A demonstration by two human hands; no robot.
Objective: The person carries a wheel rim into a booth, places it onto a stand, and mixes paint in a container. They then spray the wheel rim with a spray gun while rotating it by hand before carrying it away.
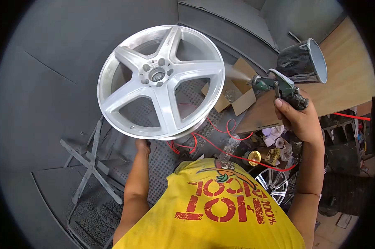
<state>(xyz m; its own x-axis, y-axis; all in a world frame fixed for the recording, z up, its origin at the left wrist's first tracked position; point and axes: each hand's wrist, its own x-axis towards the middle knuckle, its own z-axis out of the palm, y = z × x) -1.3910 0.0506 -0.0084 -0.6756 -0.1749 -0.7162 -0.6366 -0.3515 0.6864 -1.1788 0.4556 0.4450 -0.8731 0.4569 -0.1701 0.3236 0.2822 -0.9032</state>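
Observation:
In my right hand (pixel 297 118) is a spray gun (pixel 285 91), dark green and black, with my fingers wrapped round its handle. A pale mist leaves its nozzle, pointing left at the wheel rim (pixel 164 89). This five-spoke rim is silver-white, raised above the floor with its face towards me; what supports it is hidden. My left hand (pixel 142 146) reaches to the rim's lower left edge. Its fingers are hidden behind the edge, so their grip does not show.
A paint-streaked bucket (pixel 297 62) lies tipped on a wooden board (pixel 341 62) at right. Below the mist stands an open cardboard box (pixel 243 101). A red hose (pixel 229 153) loops across the floor. A cross-shaped stand (pixel 92 166) is at left, another wheel (pixel 272 182) at lower right.

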